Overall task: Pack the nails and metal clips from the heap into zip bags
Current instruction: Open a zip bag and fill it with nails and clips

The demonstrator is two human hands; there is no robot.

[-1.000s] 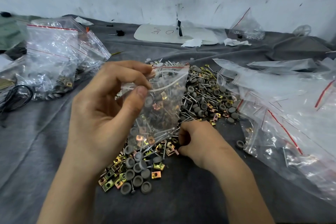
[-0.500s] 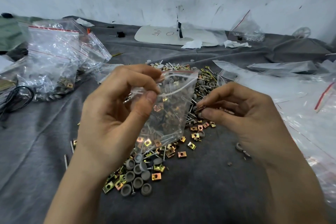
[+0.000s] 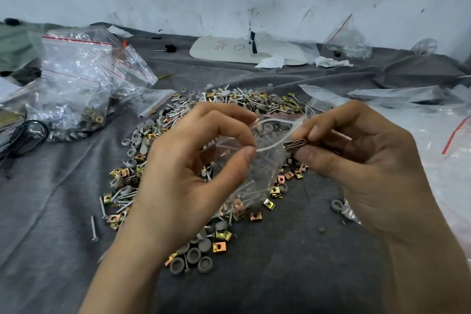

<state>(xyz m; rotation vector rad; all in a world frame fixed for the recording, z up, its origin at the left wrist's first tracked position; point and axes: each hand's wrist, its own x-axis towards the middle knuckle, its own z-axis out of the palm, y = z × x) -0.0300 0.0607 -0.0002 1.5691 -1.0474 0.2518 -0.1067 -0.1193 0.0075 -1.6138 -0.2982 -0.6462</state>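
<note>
L hand (image 3: 188, 176) pinches bag (image 3: 265, 160) rim, mouth open, above heap (image 3: 229, 102) on cloth (image 3: 254, 275). R hand (image 3: 369, 160) pinches stack of clips (image 3: 295, 144) right at bag mouth. Nails (image 3: 251, 190) lie in bag bottom.

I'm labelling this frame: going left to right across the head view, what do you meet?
Black cable → filled zip bags → left hand → open zip bag → stack of metal clips → right hand → pile of clear bags.
</note>
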